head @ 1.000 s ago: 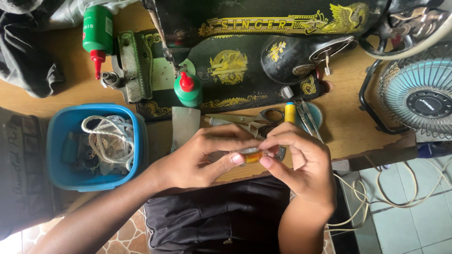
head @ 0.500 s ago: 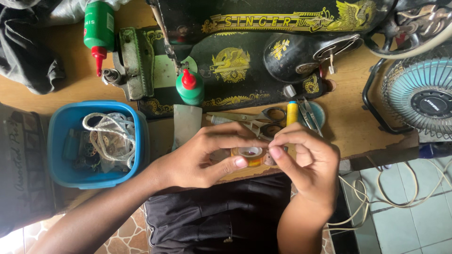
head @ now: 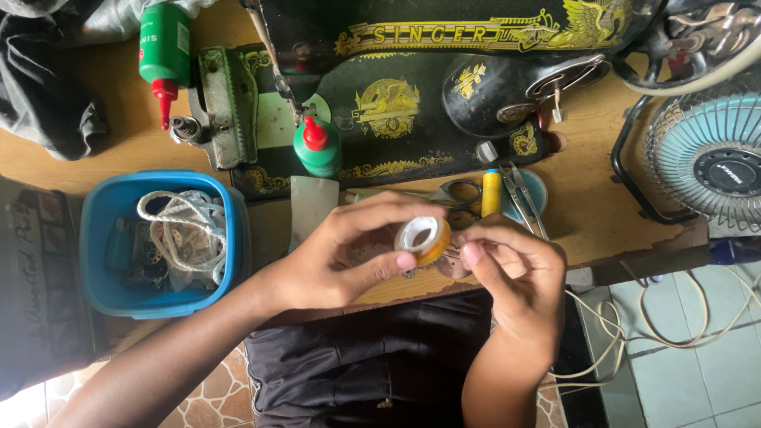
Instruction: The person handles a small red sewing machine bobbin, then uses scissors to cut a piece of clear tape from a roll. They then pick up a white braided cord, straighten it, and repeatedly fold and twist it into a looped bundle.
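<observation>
My left hand (head: 341, 254) grips a small roll of yellowish tape (head: 423, 239) with a white core, thumb under it and fingers curled over the top. My right hand (head: 515, 273) meets it from the right, with thumb and forefinger pinched at the roll's edge. Both hands hover over the front edge of the wooden table (head: 602, 206), just in front of the black sewing machine (head: 412, 87). Scissors (head: 456, 194) and a yellow thread spool (head: 491, 192) lie just beyond the hands.
A blue plastic tub (head: 162, 242) with cord and small parts stands at the left. Two green oil bottles with red nozzles (head: 165, 55) (head: 317, 147) are near the machine. A small fan (head: 705, 162) sits at the right. Dark cloth (head: 47, 87) lies at the far left.
The tape roll has been turned up so its white core now faces the camera. Both hands have stayed in about the same place.
</observation>
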